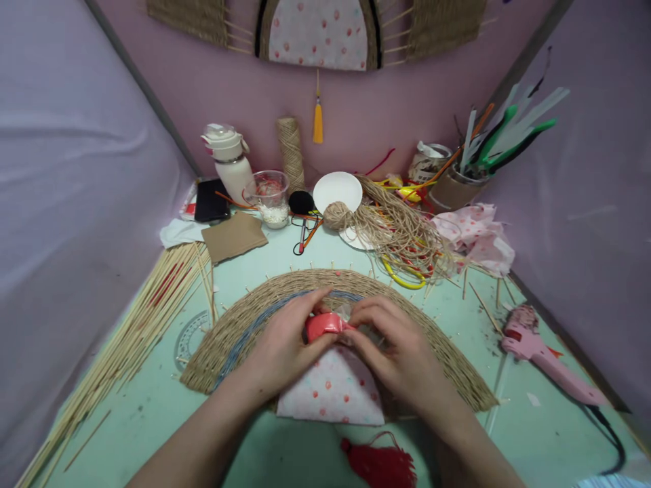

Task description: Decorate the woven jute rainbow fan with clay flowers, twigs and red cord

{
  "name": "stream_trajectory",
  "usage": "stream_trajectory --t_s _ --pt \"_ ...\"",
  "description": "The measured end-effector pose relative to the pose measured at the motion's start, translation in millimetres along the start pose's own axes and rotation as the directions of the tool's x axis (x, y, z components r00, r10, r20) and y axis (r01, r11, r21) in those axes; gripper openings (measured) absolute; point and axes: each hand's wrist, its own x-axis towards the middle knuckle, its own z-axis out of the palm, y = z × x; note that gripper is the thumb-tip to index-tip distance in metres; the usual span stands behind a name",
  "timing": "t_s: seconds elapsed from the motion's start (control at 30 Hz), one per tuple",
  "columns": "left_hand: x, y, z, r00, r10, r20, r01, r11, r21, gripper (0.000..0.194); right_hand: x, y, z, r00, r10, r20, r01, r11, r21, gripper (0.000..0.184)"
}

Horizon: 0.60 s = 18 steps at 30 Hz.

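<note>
The left hand [289, 335] has its thumb and fingers closed around a small, rounded, glossy coral-red object [325, 327], held over the fan-shaped woven tan twine panel with a blue band [437, 346]. The right hand [401, 342] pinches the object's crinkled clear wrapping [344, 313]. Below the panel's lower edge lies a dark red tassel [379, 463]; right of the panel, a pink glue gun [549, 362].

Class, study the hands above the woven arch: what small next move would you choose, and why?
Perhaps ease the right hand gently away from the left hand: the left holds a small red item, and the right's fingers pinch its end.
</note>
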Motion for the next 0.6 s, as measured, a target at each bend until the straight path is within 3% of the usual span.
stream_trajectory --t_s 0.13,0.23,0.43,0.6 --pt "1.1 -2.5 -2.4 0.997 0.017 -0.072 -0.015 0.999 0.028 0.054 -0.7 3.9 -3.0 0.971 0.221 -0.087 -0.209 0.969 0.129 0.006" --pt "1.6 -3.4 -3.9 0.991 0.057 -0.125 -0.052 0.998 0.044 0.050 -0.9 8.2 -3.1 0.929 0.365 -0.059 -0.343 0.911 0.227 0.009" --pt "-0.2 -4.1 -3.8 0.982 0.131 -0.134 -0.123 0.990 0.064 0.049 0.5 8.8 -2.2 0.904 0.427 0.009 -0.398 0.835 0.381 0.012" --pt "-1.4 -5.1 -2.3 0.981 0.160 -0.113 -0.151 0.985 0.087 0.047 2.2 4.7 -2.7 0.905 0.423 -0.039 -0.388 0.861 0.330 0.006"
